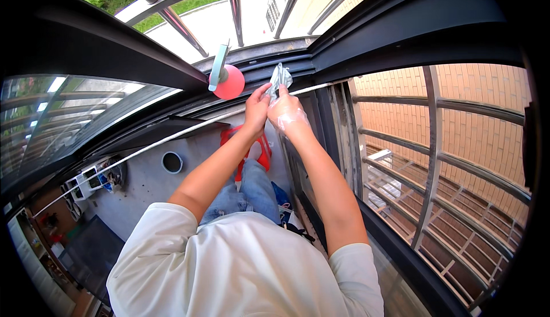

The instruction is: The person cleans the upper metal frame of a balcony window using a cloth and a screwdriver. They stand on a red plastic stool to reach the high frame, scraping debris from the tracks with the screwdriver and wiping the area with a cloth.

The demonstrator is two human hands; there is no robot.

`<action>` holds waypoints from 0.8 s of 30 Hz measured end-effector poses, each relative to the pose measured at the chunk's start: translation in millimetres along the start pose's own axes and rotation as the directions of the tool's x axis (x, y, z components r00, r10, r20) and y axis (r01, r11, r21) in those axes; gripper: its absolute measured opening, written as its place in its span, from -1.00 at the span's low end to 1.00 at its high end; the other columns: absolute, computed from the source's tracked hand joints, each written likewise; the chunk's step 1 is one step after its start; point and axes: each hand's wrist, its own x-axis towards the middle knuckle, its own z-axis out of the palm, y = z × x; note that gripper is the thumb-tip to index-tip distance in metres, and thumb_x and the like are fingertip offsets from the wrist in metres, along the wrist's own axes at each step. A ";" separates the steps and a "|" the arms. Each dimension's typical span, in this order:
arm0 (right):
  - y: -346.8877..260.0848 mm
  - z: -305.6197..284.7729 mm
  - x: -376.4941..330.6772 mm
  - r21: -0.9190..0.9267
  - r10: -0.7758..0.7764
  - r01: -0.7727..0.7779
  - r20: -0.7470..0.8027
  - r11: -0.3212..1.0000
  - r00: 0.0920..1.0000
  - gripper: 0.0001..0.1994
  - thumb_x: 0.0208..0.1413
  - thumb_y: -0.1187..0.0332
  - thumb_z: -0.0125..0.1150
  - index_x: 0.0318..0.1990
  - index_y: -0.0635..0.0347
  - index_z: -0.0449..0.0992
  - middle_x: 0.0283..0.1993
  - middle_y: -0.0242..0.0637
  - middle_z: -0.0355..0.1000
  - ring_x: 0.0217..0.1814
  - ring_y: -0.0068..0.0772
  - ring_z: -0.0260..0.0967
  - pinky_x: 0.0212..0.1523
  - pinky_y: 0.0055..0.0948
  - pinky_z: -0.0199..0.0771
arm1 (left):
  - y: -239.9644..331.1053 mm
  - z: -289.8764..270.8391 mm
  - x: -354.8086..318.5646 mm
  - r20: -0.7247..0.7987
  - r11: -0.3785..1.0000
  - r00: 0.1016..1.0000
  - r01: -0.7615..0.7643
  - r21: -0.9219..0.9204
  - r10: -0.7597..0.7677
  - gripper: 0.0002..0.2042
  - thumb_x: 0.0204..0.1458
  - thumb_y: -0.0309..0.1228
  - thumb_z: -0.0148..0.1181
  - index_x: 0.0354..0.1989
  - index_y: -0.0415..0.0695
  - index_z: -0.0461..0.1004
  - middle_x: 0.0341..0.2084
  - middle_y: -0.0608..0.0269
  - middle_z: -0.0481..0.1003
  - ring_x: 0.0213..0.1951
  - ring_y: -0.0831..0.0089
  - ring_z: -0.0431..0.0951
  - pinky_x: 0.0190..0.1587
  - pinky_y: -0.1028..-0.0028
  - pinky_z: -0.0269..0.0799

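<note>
Both arms reach up and forward to the dark window frame (321, 59), where the two hands meet close together. The right hand (286, 112), covered by a thin clear plastic glove, is closed around a crumpled grey-green cloth (279, 77), whose bunched end sticks up above the fingers and lies against the frame's track. The left hand (256, 106), bare, is curled with its fingertips pinching the lower part of the same cloth, just beside the right hand and touching it. Just to the left of the hands, a spray bottle (228, 79) with a round pink body and a pale green trigger head sits on the frame's ledge, near the cloth but apart from it. Below the forearms a red plastic stool (264, 151) shows under the person's jeans-clad legs. Beyond the frame, metal railing bars (235, 8) curve across, with a pale paved area and grass outside.
</note>
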 end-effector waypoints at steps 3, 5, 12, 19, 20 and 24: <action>-12.9 -0.4 -9.5 -0.051 0.001 0.002 0.052 0.999 0.999 -0.46 0.03 0.26 -0.05 0.24 0.04 0.18 -0.01 0.13 0.36 0.06 0.10 0.32 0.06 -0.15 0.33 | -0.7 -13.5 -1.6 -0.084 0.999 0.996 0.013 0.030 -0.010 -0.63 0.06 -0.60 -0.11 0.09 -0.25 0.28 -0.29 0.19 0.43 -0.35 0.56 0.43 -0.29 0.56 0.37; -8.1 0.3 -3.4 -0.039 -0.055 0.058 0.068 0.998 0.996 -0.47 0.04 0.28 -0.06 0.23 -0.01 0.19 0.01 0.11 0.36 0.06 0.09 0.32 0.07 -0.15 0.33 | 7.7 -10.4 -7.0 -0.117 1.000 0.993 0.024 -0.017 -0.026 -0.67 0.02 -0.61 -0.11 0.01 -0.27 0.31 -0.33 0.20 0.42 -0.35 0.54 0.41 -0.30 0.55 0.35; -11.4 11.2 -6.4 -0.082 -0.161 0.171 0.121 0.982 0.980 -0.50 0.06 0.28 -0.04 0.22 -0.06 0.17 -0.06 0.11 0.39 0.00 0.11 0.34 0.02 -0.14 0.35 | 18.5 -28.8 -12.1 -0.164 0.997 0.984 0.070 -0.034 -0.075 -0.77 0.04 -0.47 -0.02 -0.14 -0.28 0.37 -0.34 0.24 0.43 -0.33 0.53 0.40 -0.27 0.55 0.31; 41.5 43.4 -46.3 0.401 -0.161 0.181 -0.083 0.898 0.983 -0.52 0.08 0.30 0.05 0.18 -0.01 0.14 -0.20 0.10 0.43 -0.18 0.14 0.42 -0.17 -0.12 0.40 | 40.8 -14.8 -34.2 0.159 0.925 0.917 0.378 -0.048 -0.367 -0.66 0.17 -0.15 -0.08 -0.05 -0.11 0.41 -0.22 0.26 0.50 -0.22 0.50 0.48 -0.14 0.48 0.38; 45.8 48.4 -50.3 0.520 -0.154 0.162 -0.060 0.839 0.986 -0.51 0.08 0.31 0.06 0.19 -0.02 0.13 -0.24 0.09 0.44 -0.20 0.12 0.43 -0.19 -0.15 0.41 | 36.4 -17.1 -34.1 0.174 0.937 0.923 0.349 -0.004 -0.343 -0.68 0.17 -0.20 -0.06 -0.02 -0.12 0.41 -0.20 0.28 0.49 -0.19 0.50 0.48 -0.13 0.48 0.38; 50.4 49.4 -56.2 0.724 -0.111 0.086 -0.013 0.684 0.994 -0.51 0.10 0.39 0.08 0.20 0.02 0.12 -0.37 -0.15 0.42 -0.44 -0.36 0.42 -0.46 -0.42 0.41 | 25.9 -19.2 -32.8 0.106 0.970 0.966 0.239 -0.040 -0.234 -0.72 0.13 -0.33 0.03 -0.04 -0.19 0.40 -0.22 0.27 0.49 -0.20 0.54 0.47 -0.14 0.50 0.39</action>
